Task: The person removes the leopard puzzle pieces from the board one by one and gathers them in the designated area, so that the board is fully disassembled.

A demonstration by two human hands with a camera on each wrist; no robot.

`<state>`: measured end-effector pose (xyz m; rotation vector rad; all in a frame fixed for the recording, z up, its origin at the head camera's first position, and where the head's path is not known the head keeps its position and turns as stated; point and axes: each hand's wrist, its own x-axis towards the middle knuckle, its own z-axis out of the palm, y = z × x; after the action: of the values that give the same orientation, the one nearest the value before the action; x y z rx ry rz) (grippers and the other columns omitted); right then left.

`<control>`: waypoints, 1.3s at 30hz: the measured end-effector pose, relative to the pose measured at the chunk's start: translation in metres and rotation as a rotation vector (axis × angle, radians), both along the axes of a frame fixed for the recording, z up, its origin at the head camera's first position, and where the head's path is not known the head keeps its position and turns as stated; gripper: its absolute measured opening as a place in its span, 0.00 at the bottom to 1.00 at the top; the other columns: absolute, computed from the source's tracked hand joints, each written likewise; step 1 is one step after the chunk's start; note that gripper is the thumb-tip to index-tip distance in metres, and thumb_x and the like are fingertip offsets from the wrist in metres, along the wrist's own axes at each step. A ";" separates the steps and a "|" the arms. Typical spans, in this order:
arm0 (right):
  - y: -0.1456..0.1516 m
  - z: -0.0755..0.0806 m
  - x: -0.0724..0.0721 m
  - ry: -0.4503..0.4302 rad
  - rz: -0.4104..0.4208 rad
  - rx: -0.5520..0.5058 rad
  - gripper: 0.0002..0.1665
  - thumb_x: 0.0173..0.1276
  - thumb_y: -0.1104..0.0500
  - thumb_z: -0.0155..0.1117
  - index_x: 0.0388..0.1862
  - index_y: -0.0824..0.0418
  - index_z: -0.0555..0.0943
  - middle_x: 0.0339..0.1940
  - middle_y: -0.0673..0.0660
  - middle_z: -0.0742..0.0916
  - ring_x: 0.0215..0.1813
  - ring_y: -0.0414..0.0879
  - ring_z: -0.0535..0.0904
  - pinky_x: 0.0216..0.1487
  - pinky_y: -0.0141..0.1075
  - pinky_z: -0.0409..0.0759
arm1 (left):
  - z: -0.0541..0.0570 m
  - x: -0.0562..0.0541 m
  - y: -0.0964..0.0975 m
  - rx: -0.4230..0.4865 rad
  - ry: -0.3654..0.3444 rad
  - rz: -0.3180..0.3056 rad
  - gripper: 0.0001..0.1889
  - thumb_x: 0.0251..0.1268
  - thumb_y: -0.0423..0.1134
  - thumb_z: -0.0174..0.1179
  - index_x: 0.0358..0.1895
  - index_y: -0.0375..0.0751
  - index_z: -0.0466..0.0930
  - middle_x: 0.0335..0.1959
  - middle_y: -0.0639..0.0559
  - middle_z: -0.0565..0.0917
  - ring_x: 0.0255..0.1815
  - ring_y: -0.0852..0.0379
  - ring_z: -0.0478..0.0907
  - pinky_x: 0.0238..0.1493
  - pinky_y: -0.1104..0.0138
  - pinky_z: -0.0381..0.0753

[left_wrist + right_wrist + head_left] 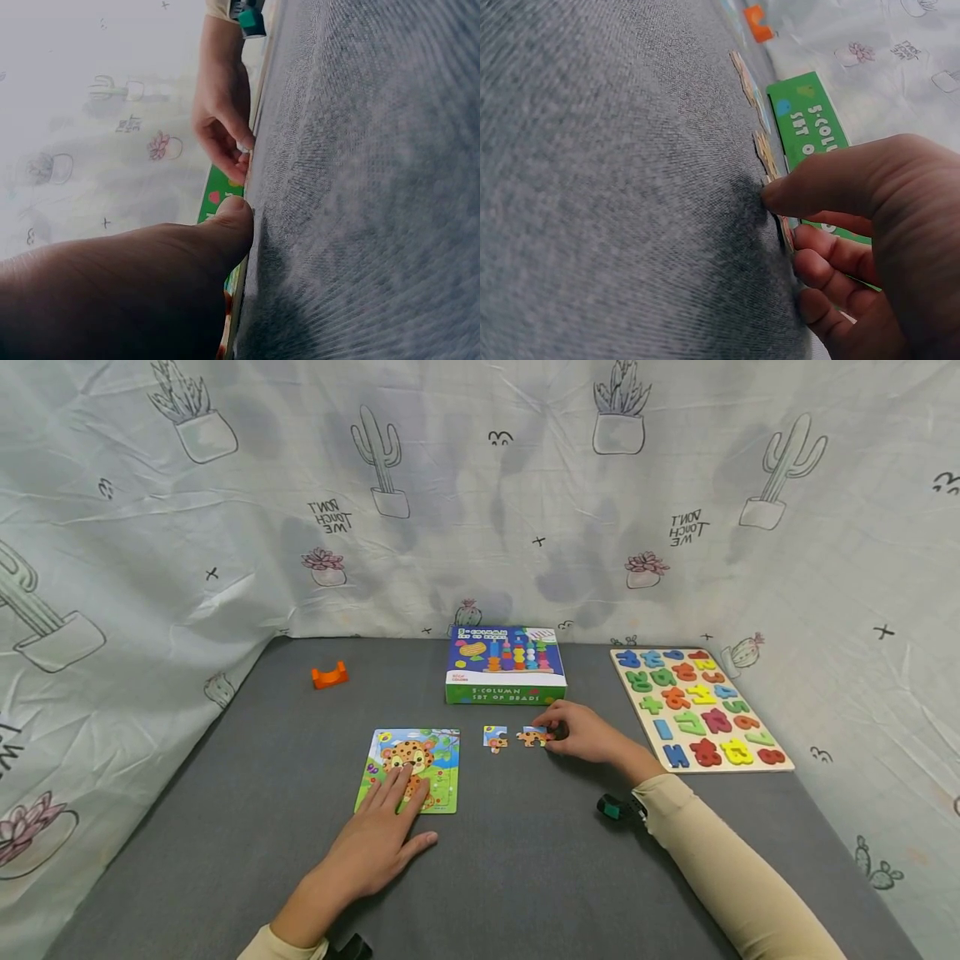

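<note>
Left puzzle piece is on the counter, just beside the right puzzle piece, which your right grip pinches, nearly closed. Your left grip lies flat on the picture board, fingers straight, holding nothing. Both pieces are out; neither's joined or on the board yet, so work looks unfinished.

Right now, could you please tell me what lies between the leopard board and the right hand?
In the head view, small puzzle pieces lie there on the gray tabletop.
</note>
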<state>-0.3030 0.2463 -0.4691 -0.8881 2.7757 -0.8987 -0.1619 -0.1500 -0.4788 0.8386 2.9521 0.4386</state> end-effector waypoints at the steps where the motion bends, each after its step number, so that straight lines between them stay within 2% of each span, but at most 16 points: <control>1: 0.000 0.000 0.000 0.001 -0.002 0.000 0.22 0.72 0.62 0.76 0.64 0.60 0.89 0.50 0.53 0.85 0.46 0.46 0.78 0.47 0.47 0.81 | -0.001 0.000 0.000 0.006 0.003 -0.002 0.41 0.83 0.62 0.58 0.85 0.38 0.65 0.87 0.32 0.54 0.87 0.31 0.49 0.84 0.38 0.51; 7: 0.001 -0.002 -0.001 0.002 -0.003 -0.012 0.22 0.72 0.61 0.76 0.64 0.61 0.89 0.50 0.53 0.85 0.46 0.46 0.77 0.46 0.46 0.80 | -0.002 -0.001 0.000 0.016 0.001 -0.004 0.40 0.83 0.61 0.59 0.85 0.38 0.65 0.87 0.32 0.54 0.87 0.31 0.49 0.84 0.38 0.51; 11: 0.001 0.000 -0.001 0.008 0.003 -0.034 0.22 0.72 0.61 0.74 0.64 0.61 0.88 0.49 0.53 0.85 0.46 0.48 0.78 0.45 0.46 0.79 | -0.007 -0.001 -0.001 0.044 0.021 -0.004 0.40 0.83 0.62 0.58 0.85 0.39 0.65 0.87 0.32 0.54 0.87 0.32 0.49 0.84 0.38 0.51; 16: -0.004 0.005 -0.001 0.012 0.005 -0.050 0.23 0.72 0.61 0.73 0.65 0.61 0.87 0.49 0.55 0.85 0.48 0.51 0.79 0.46 0.47 0.79 | -0.016 -0.002 -0.005 0.098 0.075 -0.024 0.41 0.83 0.65 0.55 0.84 0.39 0.66 0.87 0.32 0.56 0.87 0.32 0.51 0.83 0.38 0.52; 23: -0.018 0.017 -0.003 -0.007 0.029 -0.073 0.25 0.73 0.61 0.75 0.67 0.61 0.86 0.50 0.57 0.85 0.49 0.52 0.81 0.48 0.48 0.83 | -0.020 -0.005 -0.006 0.084 0.078 -0.018 0.41 0.82 0.64 0.57 0.84 0.40 0.67 0.87 0.33 0.56 0.87 0.34 0.51 0.83 0.38 0.53; 26: -0.027 0.020 -0.006 -0.006 0.056 -0.075 0.24 0.74 0.62 0.74 0.67 0.61 0.86 0.51 0.58 0.85 0.50 0.54 0.81 0.49 0.49 0.83 | -0.016 -0.004 -0.005 0.063 0.063 -0.008 0.40 0.82 0.62 0.58 0.85 0.40 0.66 0.87 0.34 0.55 0.87 0.34 0.50 0.84 0.38 0.52; 30: -0.040 0.022 -0.011 0.016 0.094 -0.070 0.24 0.74 0.63 0.74 0.68 0.61 0.86 0.53 0.59 0.86 0.50 0.54 0.82 0.50 0.49 0.83 | -0.006 -0.001 -0.001 0.045 0.033 -0.005 0.40 0.82 0.61 0.59 0.84 0.38 0.66 0.87 0.32 0.55 0.87 0.32 0.50 0.84 0.38 0.51; 39: -0.074 0.028 -0.018 0.022 0.152 -0.103 0.21 0.77 0.60 0.72 0.66 0.62 0.87 0.55 0.60 0.87 0.54 0.54 0.82 0.56 0.50 0.85 | -0.005 0.000 -0.002 0.046 0.049 -0.011 0.40 0.82 0.62 0.59 0.83 0.37 0.67 0.86 0.32 0.56 0.87 0.32 0.51 0.83 0.38 0.53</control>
<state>-0.3206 0.1721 -0.4408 -1.1136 2.6571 -1.0185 -0.1619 -0.1519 -0.4838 0.8833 2.9912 0.4940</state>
